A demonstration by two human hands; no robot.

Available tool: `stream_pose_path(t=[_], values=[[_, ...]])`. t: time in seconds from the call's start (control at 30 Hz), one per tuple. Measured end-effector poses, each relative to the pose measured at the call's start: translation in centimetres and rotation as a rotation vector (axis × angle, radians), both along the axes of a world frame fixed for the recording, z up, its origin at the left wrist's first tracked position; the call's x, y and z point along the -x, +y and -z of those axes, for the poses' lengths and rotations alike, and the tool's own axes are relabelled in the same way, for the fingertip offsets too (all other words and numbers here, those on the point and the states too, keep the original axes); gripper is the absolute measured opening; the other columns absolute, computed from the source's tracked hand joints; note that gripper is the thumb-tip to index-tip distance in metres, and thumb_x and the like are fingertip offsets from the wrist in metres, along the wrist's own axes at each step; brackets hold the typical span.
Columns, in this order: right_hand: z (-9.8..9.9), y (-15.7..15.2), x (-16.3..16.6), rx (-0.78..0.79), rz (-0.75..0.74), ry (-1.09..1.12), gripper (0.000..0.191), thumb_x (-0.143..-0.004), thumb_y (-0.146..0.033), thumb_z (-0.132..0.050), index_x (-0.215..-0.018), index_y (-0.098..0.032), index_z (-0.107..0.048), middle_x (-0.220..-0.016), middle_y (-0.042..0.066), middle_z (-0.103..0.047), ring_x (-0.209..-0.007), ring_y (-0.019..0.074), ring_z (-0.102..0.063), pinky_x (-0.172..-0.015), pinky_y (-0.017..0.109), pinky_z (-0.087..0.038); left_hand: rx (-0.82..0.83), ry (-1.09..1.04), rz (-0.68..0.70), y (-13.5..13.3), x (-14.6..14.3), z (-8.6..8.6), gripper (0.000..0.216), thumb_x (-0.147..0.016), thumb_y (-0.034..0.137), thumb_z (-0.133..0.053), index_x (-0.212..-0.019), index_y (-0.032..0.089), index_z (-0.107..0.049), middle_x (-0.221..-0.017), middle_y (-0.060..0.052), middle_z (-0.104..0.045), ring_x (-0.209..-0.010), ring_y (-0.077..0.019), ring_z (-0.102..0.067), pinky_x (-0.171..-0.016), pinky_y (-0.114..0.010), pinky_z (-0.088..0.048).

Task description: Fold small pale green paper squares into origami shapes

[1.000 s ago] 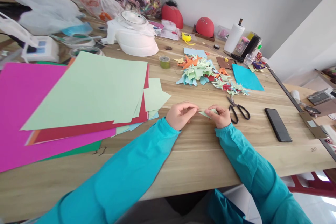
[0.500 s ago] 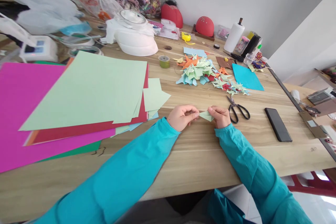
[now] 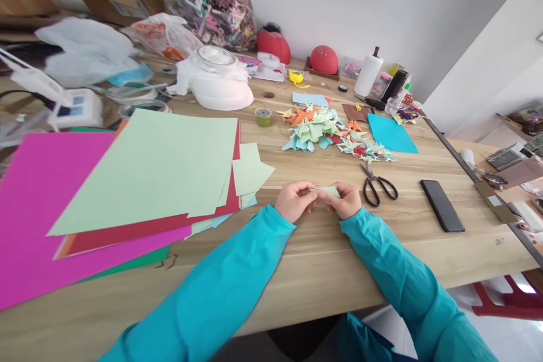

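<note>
Both hands meet just above the wooden table near its front middle. My left hand and my right hand each pinch one end of a small folded piece of pale green paper, fingers curled closed on it. Teal sleeves cover both arms. Black scissors lie just right of my right hand. A pile of small folded paper figures in green, blue and orange sits beyond the hands.
A stack of large sheets, pale green over red and magenta, fills the left. A black phone and a blue sheet lie at right. A white appliance, bags and a paper-towel roll crowd the back edge.
My hands have drawn closer together on the green paper, which now looks narrower between them. The camera tilted up a little, showing more of the wall.
</note>
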State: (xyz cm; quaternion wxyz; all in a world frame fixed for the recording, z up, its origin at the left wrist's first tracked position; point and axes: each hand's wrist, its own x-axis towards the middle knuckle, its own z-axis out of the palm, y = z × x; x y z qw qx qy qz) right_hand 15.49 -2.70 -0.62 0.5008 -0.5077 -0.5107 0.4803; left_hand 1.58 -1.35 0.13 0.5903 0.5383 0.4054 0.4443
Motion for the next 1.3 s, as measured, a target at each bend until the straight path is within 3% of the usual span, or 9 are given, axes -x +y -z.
stream_pose_path(t=[0.17, 0.3, 0.43, 0.6, 0.77, 1.07, 1.3], values=[[-0.1, 0.4, 0.4, 0.022, 0.001, 0.080, 0.036, -0.061, -0.049, -0.063, -0.058, -0.015, -0.055, -0.042, -0.002, -0.054, -0.033, 0.0090, -0.048, -0.032, 0.021, -0.040, 0.042, -0.092, -0.073, 0.6, 0.0, 0.7, 0.023, -0.059, 0.034, -0.068, -0.063, 0.013, -0.060, -0.047, 0.002, -0.055, -0.035, -0.0090, -0.047, -0.036, -0.022, -0.038], [-0.1, 1.0, 0.9, 0.043, 0.059, 0.076, 0.038, -0.061, -0.052, -0.061, -0.063, -0.015, -0.055, -0.039, -0.005, -0.050, -0.028, 0.0066, -0.042, -0.026, 0.018, -0.032, 0.066, -0.116, -0.124, 0.9, -0.4, 1.2, 0.024, -0.057, 0.034, -0.069, -0.062, 0.013, -0.059, -0.045, 0.002, -0.054, -0.035, -0.0083, -0.046, -0.037, -0.021, -0.038], [-0.1, 1.8, 1.5, 0.046, 0.101, 0.109, 0.040, -0.062, -0.054, -0.060, -0.067, -0.015, -0.053, -0.042, -0.004, -0.053, -0.029, 0.0065, -0.044, -0.026, 0.017, -0.034, 0.129, -0.191, -0.233, 1.6, -1.3, 1.0, 0.028, -0.058, 0.039, -0.068, -0.063, 0.013, -0.058, -0.045, 0.002, -0.054, -0.038, -0.0098, -0.049, -0.037, -0.022, -0.039], [0.4, 2.4, 1.8, 0.116, 0.003, 0.098, 0.040, -0.065, -0.053, -0.058, -0.058, -0.015, -0.048, -0.039, -0.004, -0.052, -0.027, 0.0058, -0.042, -0.025, 0.016, -0.032, 0.105, -0.167, -0.302, 3.0, -2.0, 0.5, 0.030, -0.061, 0.040, -0.065, -0.051, 0.015, -0.052, -0.040, 0.006, -0.044, -0.035, -0.0061, -0.040, -0.036, -0.019, -0.032], [0.9, 2.0, 1.3, 0.183, -0.090, 0.080, 0.037, -0.060, -0.049, -0.064, -0.057, -0.017, -0.046, -0.037, -0.005, -0.052, -0.026, 0.0059, -0.042, -0.025, 0.016, -0.031, 0.081, -0.090, -0.288, 3.2, -1.9, 0.9, 0.035, -0.066, 0.039, -0.061, -0.045, 0.015, -0.047, -0.042, 0.006, -0.041, -0.040, -0.0065, -0.039, -0.040, -0.020, -0.031], [0.2, 1.5, 1.4, 0.265, -0.107, 0.159, 0.037, -0.065, -0.052, -0.059, -0.058, -0.016, -0.050, -0.040, -0.003, -0.055, -0.028, 0.0078, -0.046, -0.026, 0.017, -0.036, 0.113, -0.093, -0.245, 3.2, -1.2, 0.9, 0.036, -0.070, 0.038, -0.058, -0.045, 0.015, -0.046, -0.044, 0.004, -0.042, -0.042, -0.0077, -0.040, -0.041, -0.021, -0.032], [0.6, 1.5, 1.0, 0.251, -0.033, 0.225, 0.043, -0.067, -0.058, -0.054, -0.061, -0.015, -0.050, -0.041, -0.001, -0.056, -0.028, 0.0084, -0.048, -0.027, 0.018, -0.038, 0.186, -0.176, -0.084, 2.6, -1.2, 0.9, 0.024, -0.064, 0.038, -0.063, -0.063, 0.014, -0.059, -0.043, 0.002, -0.054, -0.035, -0.0094, -0.046, -0.038, -0.022, -0.037]])
